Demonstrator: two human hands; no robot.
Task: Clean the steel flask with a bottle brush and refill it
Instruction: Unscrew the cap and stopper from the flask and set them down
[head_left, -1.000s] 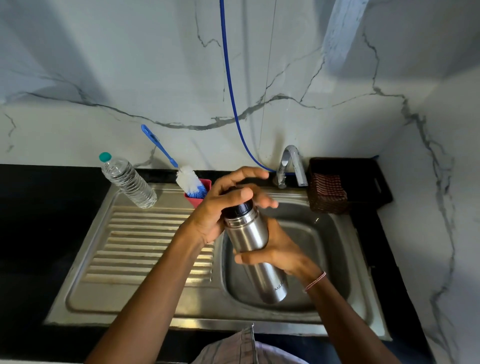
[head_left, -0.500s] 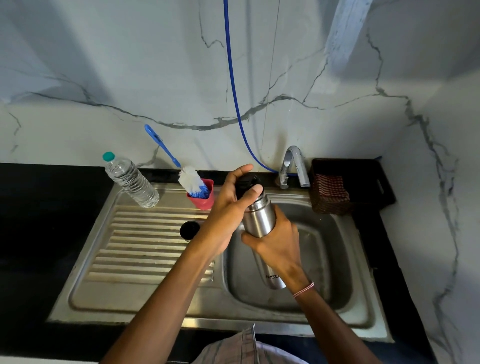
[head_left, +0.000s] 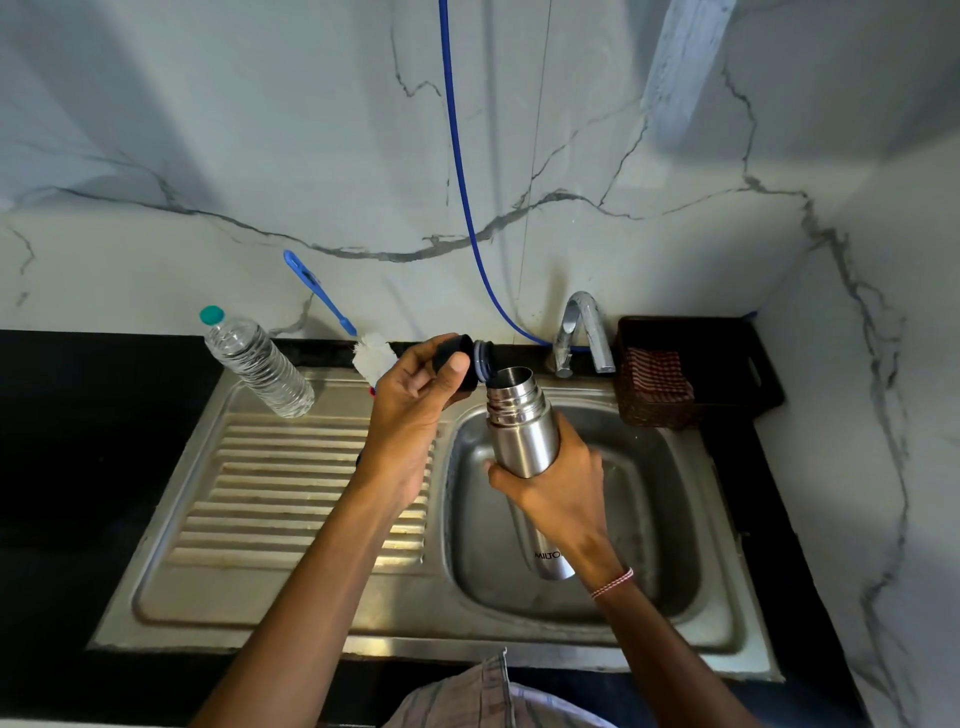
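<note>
The steel flask (head_left: 521, 426) is held over the sink basin (head_left: 660, 519), tilted, its open mouth toward the tap. My right hand (head_left: 558, 483) grips its body from below. My left hand (head_left: 415, 405) holds the black stopper cap (head_left: 462, 361) just left of the flask's mouth, clear of it. The bottle brush (head_left: 371, 356), with white bristles and a blue handle, leans against the wall behind my left hand; its lower end is hidden.
A clear plastic water bottle (head_left: 254, 364) with a teal cap stands on the ribbed drainboard (head_left: 291, 493). The chrome tap (head_left: 582, 332) rises behind the basin. A dark basket (head_left: 727, 364) with a checked cloth sits at the right. A blue hose (head_left: 462, 182) hangs down the wall.
My left hand has twisted the black stopper off the flask and lifted it to the left; the flask's mouth now shows open. A small black cap seen on the drainboard is now hidden by my left arm.
</note>
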